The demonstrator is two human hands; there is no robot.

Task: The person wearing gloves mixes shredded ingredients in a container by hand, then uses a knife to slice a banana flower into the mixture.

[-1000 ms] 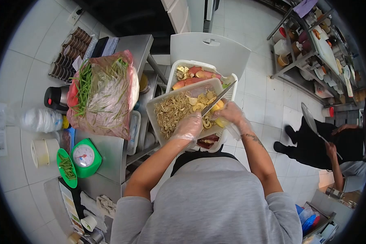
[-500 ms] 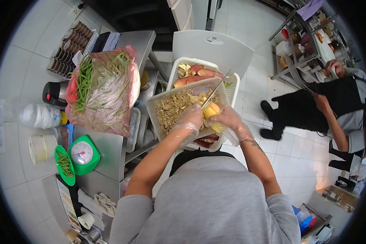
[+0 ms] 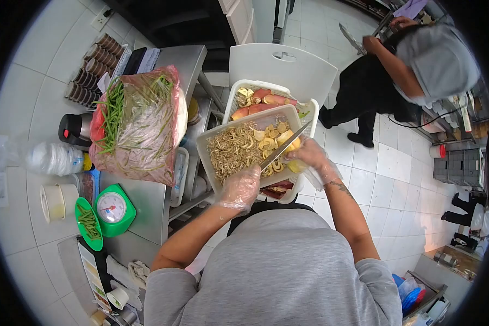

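My left hand (image 3: 243, 185), in a clear plastic glove, is closed round the handle of a knife (image 3: 285, 148) whose blade points up and to the right. My right hand (image 3: 311, 155), also gloved, grips a pale yellow peeled piece (image 3: 289, 142) beside the blade. Both are over a translucent tub (image 3: 202, 146) with thin brownish shreds (image 3: 231, 149) on its left and yellowish slices (image 3: 268, 143) on its right. Under the tub, a white basket (image 3: 312, 111) holds reddish pieces (image 3: 248, 112) at the back.
A white chair (image 3: 309, 62) supports the basket. To the left, a steel table (image 3: 146, 204) bears a bag of green beans (image 3: 146, 125) and a green scale (image 3: 126, 217). At the right, another person (image 3: 386, 81) stands holding a large blade (image 3: 350, 37).
My left hand and the knife have moved left and down, uncovering more slices. My right hand has shifted slightly right. The other person has moved toward the upper part of the view.
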